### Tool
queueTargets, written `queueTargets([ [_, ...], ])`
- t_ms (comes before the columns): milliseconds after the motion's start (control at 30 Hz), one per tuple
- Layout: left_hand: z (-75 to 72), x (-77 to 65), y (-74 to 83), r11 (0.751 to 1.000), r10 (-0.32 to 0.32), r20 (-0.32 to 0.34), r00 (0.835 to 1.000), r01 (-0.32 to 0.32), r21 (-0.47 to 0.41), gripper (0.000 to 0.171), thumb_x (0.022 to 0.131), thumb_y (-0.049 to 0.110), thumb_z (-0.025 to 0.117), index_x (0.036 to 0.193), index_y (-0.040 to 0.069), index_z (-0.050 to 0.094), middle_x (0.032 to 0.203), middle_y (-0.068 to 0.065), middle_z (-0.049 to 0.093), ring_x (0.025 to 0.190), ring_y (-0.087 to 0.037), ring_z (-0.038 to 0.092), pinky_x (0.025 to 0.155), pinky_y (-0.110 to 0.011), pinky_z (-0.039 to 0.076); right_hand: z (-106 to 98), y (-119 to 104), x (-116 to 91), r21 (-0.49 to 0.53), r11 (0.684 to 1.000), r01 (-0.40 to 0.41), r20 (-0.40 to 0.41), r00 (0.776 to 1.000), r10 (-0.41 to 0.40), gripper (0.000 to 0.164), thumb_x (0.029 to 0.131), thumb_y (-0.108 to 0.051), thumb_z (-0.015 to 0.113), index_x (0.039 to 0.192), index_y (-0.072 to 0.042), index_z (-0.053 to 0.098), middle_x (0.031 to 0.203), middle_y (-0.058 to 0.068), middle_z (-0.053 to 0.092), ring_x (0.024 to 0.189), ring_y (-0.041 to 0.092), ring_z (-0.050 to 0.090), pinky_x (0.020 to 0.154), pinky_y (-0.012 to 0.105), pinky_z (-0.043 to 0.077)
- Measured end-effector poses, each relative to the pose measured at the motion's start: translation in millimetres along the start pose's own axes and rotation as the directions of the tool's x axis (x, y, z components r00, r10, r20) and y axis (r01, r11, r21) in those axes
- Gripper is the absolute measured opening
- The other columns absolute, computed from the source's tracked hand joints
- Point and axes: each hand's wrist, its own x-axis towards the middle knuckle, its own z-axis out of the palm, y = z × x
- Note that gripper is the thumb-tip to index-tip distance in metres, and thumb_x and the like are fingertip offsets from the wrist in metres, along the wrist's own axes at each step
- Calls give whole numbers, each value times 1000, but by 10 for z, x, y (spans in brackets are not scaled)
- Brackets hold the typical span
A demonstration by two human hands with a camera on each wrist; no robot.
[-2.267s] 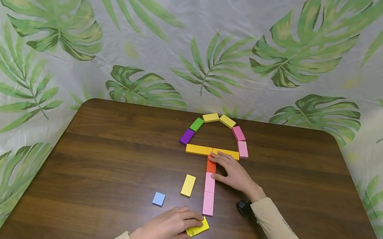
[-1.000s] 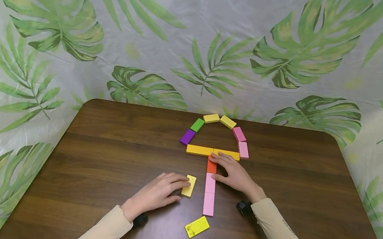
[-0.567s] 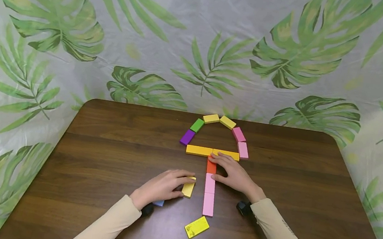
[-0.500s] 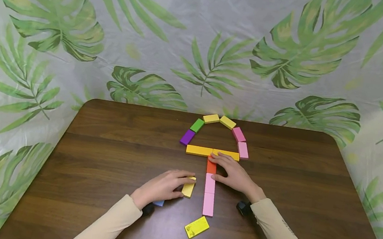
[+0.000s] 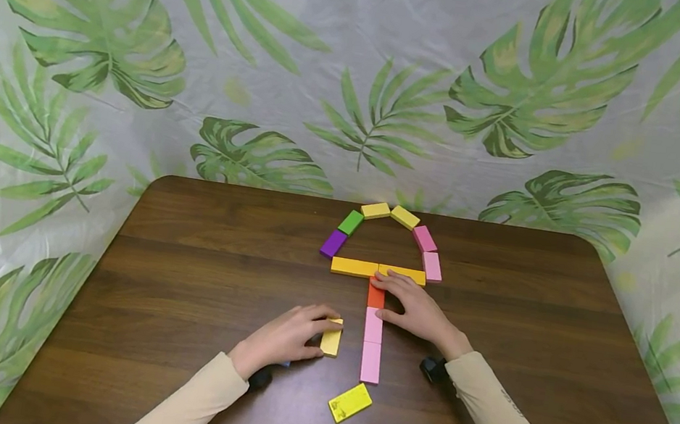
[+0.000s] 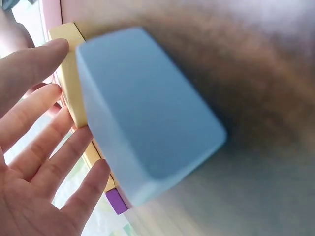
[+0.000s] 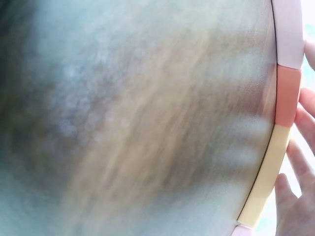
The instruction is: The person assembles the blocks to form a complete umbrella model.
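Observation:
My left hand (image 5: 288,336) pinches a pale yellow block (image 5: 330,342) between thumb and fingers, low on the table. In the left wrist view, thumb and fingertips lie along that yellow block (image 6: 74,73), and a blue block (image 6: 147,103) looms large in front. From the head, only a sliver of the blue block (image 5: 286,364) shows beside the left wrist. My right hand (image 5: 414,307) rests with spread fingers at the orange-red block (image 5: 376,297) and the right yellow-orange block (image 5: 406,275). Its thumb touches the upper pink block (image 5: 373,325). A bright yellow block (image 5: 350,403) lies tilted nearest me.
A dome outline of purple (image 5: 333,244), green (image 5: 351,222), yellow and pink blocks (image 5: 425,238) lies near the table's (image 5: 208,258) far edge. Below it run two yellow-orange blocks end to end. A lower pink block (image 5: 370,363) ends the stem. Leaf-patterned cloth (image 5: 272,48) hangs behind.
My left hand has left the bright yellow block and gone to the pale yellow one, which has shifted slightly toward me and straightened. My right hand has stayed in place.

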Motion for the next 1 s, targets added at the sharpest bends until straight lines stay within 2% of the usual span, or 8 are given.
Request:
queueTargets([
  [300, 7, -152, 56, 999, -29, -9, 1000, 29, -20, 49, 86, 26, 74, 130, 11, 60, 128, -5, 53, 117, -19, 50, 94, -39, 43, -8, -11, 2, 4, 1000, 4, 0, 1000, -4, 65, 88, -42, 67, 142, -12, 49, 148, 4, 41, 139, 28, 28, 110, 50, 24],
  [600, 41, -263, 84, 1000, 14, -64, 998, -14, 2, 51, 82, 30, 77, 128, 13, 63, 119, -5, 53, 109, -19, 52, 87, -38, 38, -19, -23, -8, 0, 1000, -5, 7, 1000, 5, 65, 88, -43, 66, 142, -12, 48, 148, 6, 41, 139, 28, 27, 110, 50, 23],
  [700, 54, -289, 78, 1000, 26, -76, 997, -26, -5, 51, 81, 31, 78, 127, 14, 63, 122, -6, 52, 111, -20, 50, 85, -37, 36, -20, -24, -7, -3, 1000, -4, 8, 1000, 4, 65, 88, -43, 66, 142, -12, 48, 148, 6, 41, 139, 28, 28, 111, 50, 23],
  [867, 62, -307, 82, 999, 42, -60, 997, -43, -14, 47, 82, 26, 77, 126, 16, 64, 133, -2, 50, 119, -19, 46, 88, -37, 37, -17, -21, -5, -2, 1000, -2, 5, 1000, 2, 65, 88, -43, 66, 142, -12, 48, 148, 6, 41, 139, 28, 28, 111, 50, 23],
  [1000, 69, -304, 98, 999, 37, -58, 998, -38, -15, 41, 84, 24, 75, 123, 16, 66, 130, -1, 53, 116, -19, 47, 89, -38, 39, -12, -14, -6, 0, 1000, -2, 6, 1000, 2, 65, 88, -43, 66, 142, -12, 48, 148, 5, 40, 139, 27, 28, 111, 49, 23],
])
